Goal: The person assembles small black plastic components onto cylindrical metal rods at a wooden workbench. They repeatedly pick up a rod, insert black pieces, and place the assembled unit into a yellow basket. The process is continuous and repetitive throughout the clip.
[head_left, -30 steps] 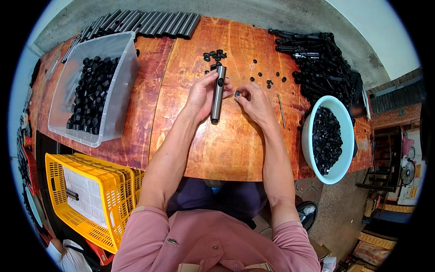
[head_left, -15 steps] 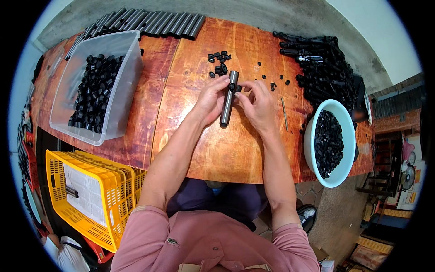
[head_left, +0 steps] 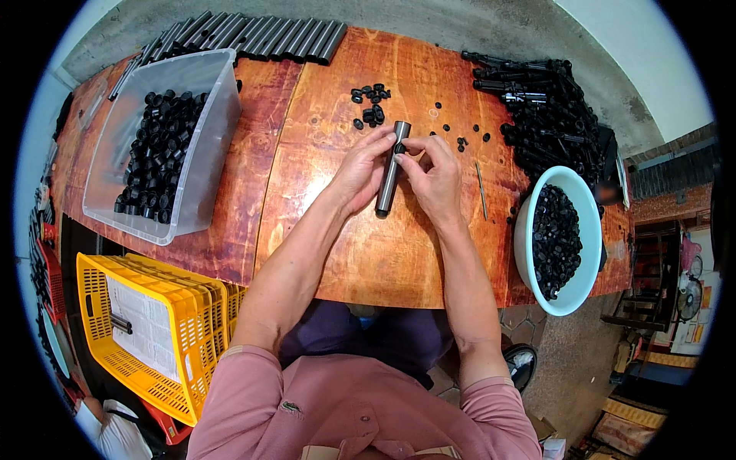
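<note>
Over the wooden table [head_left: 353, 268], a grey metal tube [head_left: 388, 189] stands at a slant in front of me, its far end leaning a little right. My left hand [head_left: 359, 170] is closed round it from the left, the fingers along its upper part. A small black round piece [head_left: 399, 148] sits at the tube's upper side. Thumb and fingertips of my right hand [head_left: 435, 175] are pinched at this piece and partly cover it. Just beyond the tube lies a cluster of small black plastic pieces [head_left: 372, 115].
A translucent bin [head_left: 207, 180] of black caps stands left; a pale blue bowl [head_left: 590, 280] of small black parts stands right. Metal tubes [head_left: 291, 40] and heaped black parts [head_left: 556, 126] lie behind. A thin metal rod [head_left: 481, 192] lies right; yellow crates [head_left: 188, 330] stand lower left.
My right fingers have moved in against the tube at the black piece. The tube has shifted slightly right, and my left fingers have moved a little along it.
</note>
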Tool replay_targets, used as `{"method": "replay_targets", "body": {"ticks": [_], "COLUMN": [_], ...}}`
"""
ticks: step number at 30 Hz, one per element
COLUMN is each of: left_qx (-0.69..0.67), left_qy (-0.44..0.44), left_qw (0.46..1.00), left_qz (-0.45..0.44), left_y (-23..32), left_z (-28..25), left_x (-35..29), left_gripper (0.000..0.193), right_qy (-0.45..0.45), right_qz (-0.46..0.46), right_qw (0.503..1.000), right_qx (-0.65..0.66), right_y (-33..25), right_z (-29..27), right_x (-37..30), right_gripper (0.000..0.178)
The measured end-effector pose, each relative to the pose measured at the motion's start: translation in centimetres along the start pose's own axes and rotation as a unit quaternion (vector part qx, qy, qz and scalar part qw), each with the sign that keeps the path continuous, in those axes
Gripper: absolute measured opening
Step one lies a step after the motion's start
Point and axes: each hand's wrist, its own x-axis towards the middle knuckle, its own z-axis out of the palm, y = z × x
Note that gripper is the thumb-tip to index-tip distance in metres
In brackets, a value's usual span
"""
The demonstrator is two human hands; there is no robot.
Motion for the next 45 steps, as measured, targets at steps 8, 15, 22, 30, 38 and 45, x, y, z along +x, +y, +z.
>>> {"method": "replay_targets", "body": {"ticks": [8,15,22,30,38,45], "left_qx": [0.066,0.048,0.043,0.095,0.12,0.205], "left_qy": [-0.025,0.02,0.031,-0.021,-0.052,-0.069], "left_qw": [0.997,0.999,0.999,0.995,0.991,0.974], "left_qz": [0.014,0.015,-0.005,-0.015,-0.022,-0.062], "left_y": [-0.2,0.3,0.6,-0.4,-0.4,-0.8], "left_z": [0.2,1.1,1.2,1.7,2.3,1.7], "left_x": [0.0,-0.5,-0.6,-1.4,-1.3,-1.1], "left_gripper": [0.03,0.031,0.041,0.046,0.047,0.035], "right_qy": [0.025,0.01,0.057,-0.059,0.008,0.018], "right_qz": [0.056,0.076,0.162,0.253,0.203,0.197], "right_qw": [0.996,0.988,0.929,0.858,0.867,0.873], "right_qx": [0.063,0.132,0.327,0.443,0.455,0.446], "right_y": [0.8,2.1,2.6,2.5,2.1,2.6], "right_z": [1.1,1.2,1.2,-0.3,-1.0,-1.3], "right_x": [-0.1,-0.4,0.2,0.3,0.5,0.5], "right_gripper": [0.025,0.029,0.031,0.033,0.04,0.04]}}
